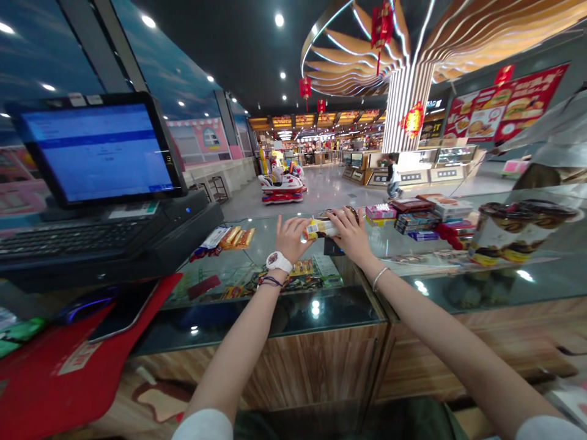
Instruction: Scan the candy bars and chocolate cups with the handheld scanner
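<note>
Yellow and white printing is covering a cup-shaped pack (326, 228), which is lying on its side between the fingers of the left hand (291, 240) and those of the right hand (352, 237). The left hand is pinching close to the yellow end, its thumb pressing low while the other fingers are spreading loosely behind. The right hand is arching over the other half, its fingers curling across the top near a dark brown rim. Both hands are grasping the pack; how firmly, I cannot tell.

The step in hand seems to be steadying the pack sideways over the glass counter (266, 227); the fingers are hiding whether it is touching the glass. Any further handling is calling, I judge, for both hands to be working as a pair, the right securing the brown end and the left guiding the yellow one.

The long axis is running roughly crosswise, from the left fingertips to the right palm. The yellow end is pointing left, apparently the base, and the brown end is pointing right.

Snack packets (236, 238) are lying left of the left fingers; stacked boxes (417, 220) are sitting right of the right fingers, with two standing cups (490, 235) beyond.
</note>
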Demonstrator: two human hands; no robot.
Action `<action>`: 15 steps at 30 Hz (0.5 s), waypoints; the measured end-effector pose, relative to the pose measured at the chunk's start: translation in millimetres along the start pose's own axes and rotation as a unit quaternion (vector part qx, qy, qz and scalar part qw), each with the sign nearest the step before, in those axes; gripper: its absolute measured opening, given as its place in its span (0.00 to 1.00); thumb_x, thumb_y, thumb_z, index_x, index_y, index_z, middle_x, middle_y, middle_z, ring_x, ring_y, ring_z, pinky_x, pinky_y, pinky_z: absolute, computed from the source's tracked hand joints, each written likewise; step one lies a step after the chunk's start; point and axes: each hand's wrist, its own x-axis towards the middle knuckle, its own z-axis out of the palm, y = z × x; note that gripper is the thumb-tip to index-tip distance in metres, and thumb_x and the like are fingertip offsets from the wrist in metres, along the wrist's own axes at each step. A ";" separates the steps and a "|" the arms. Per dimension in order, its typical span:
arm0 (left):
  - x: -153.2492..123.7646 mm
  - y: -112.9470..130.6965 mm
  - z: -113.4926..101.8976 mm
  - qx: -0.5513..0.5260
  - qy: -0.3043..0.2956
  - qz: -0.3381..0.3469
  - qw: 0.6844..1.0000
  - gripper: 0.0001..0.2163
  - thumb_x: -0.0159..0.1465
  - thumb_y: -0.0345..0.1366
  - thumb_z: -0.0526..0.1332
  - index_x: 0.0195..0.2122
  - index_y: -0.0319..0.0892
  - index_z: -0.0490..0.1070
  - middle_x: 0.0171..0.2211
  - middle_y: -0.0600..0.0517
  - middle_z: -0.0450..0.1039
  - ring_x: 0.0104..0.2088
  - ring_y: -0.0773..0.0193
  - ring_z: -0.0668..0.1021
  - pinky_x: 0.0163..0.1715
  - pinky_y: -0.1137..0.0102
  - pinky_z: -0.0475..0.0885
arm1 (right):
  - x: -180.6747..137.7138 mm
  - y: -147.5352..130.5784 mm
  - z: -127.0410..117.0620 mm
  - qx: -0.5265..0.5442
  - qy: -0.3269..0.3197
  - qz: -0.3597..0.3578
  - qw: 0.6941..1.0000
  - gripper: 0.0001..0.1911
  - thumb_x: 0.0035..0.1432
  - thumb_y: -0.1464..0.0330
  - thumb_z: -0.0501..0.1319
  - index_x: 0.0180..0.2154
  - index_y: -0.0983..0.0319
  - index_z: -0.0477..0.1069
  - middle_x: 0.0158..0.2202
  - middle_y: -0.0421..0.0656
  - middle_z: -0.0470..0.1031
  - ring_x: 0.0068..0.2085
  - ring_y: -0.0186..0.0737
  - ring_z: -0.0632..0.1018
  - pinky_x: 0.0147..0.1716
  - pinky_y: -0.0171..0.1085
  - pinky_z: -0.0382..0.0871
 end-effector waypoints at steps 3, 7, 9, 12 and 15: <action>0.1 -1.1 -0.2 -0.006 0.004 -0.007 1.000 0.22 0.59 0.41 0.67 0.56 0.49 0.71 0.51 0.48 0.76 0.55 0.50 0.73 0.69 0.43 0.43 | 2.4 2.5 1.2 0.006 -0.009 -0.012 1.000 0.34 0.59 0.70 0.59 0.66 0.58 0.57 0.67 0.48 0.61 0.69 0.54 0.57 0.68 0.63 0.37; 0.5 -7.6 1.1 0.000 0.008 -0.025 1.000 0.21 0.60 0.41 0.67 0.55 0.50 0.71 0.51 0.49 0.77 0.55 0.51 0.73 0.68 0.42 0.43 | 5.7 13.5 -0.6 0.046 -0.002 -0.069 0.997 0.31 0.62 0.68 0.57 0.65 0.57 0.57 0.67 0.47 0.61 0.69 0.50 0.57 0.68 0.59 0.42; 0.6 -13.3 2.4 0.005 0.015 -0.035 0.999 0.21 0.59 0.40 0.67 0.55 0.50 0.71 0.51 0.49 0.77 0.54 0.51 0.73 0.68 0.42 0.44 | 4.9 24.3 -2.3 0.078 0.007 -0.090 0.993 0.26 0.63 0.69 0.55 0.63 0.58 0.61 0.65 0.47 0.65 0.67 0.48 0.61 0.68 0.56 0.48; 0.2 -22.4 4.6 0.008 0.027 -0.050 0.998 0.21 0.58 0.39 0.68 0.54 0.50 0.72 0.51 0.49 0.77 0.54 0.50 0.74 0.68 0.42 0.45 | 0.0 46.6 -1.4 0.122 0.007 -0.065 0.990 0.21 0.61 0.72 0.53 0.56 0.60 0.68 0.56 0.49 0.73 0.60 0.48 0.71 0.61 0.52 0.62; -1.0 -28.7 5.6 0.005 0.031 -0.067 0.997 0.21 0.58 0.38 0.68 0.53 0.50 0.73 0.51 0.49 0.77 0.53 0.50 0.74 0.67 0.43 0.47 | -6.1 68.9 6.6 0.154 -0.040 -0.009 0.987 0.20 0.57 0.75 0.54 0.51 0.62 0.70 0.49 0.50 0.77 0.52 0.49 0.76 0.53 0.50 0.71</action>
